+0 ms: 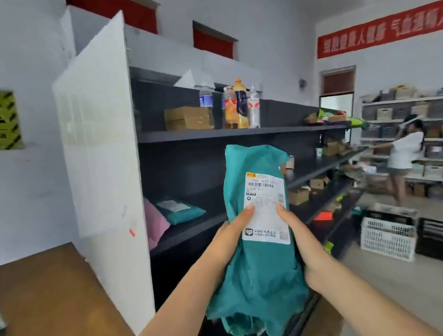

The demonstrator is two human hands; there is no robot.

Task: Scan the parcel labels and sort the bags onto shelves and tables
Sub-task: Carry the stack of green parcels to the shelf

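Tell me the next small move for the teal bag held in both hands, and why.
Probably move the held teal bag left and forward onto the dark shelf, beside the shelved teal bag and pink bag. The left hand and right hand grip it upright, label facing the camera with thumbs on it; bare shelf lies beside those bags.

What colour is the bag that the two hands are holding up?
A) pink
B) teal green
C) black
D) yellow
B: the bag gripped by the left hand and the right hand is teal green, with a white label facing the camera. The pink bag lies on the shelf behind, not in the hands.
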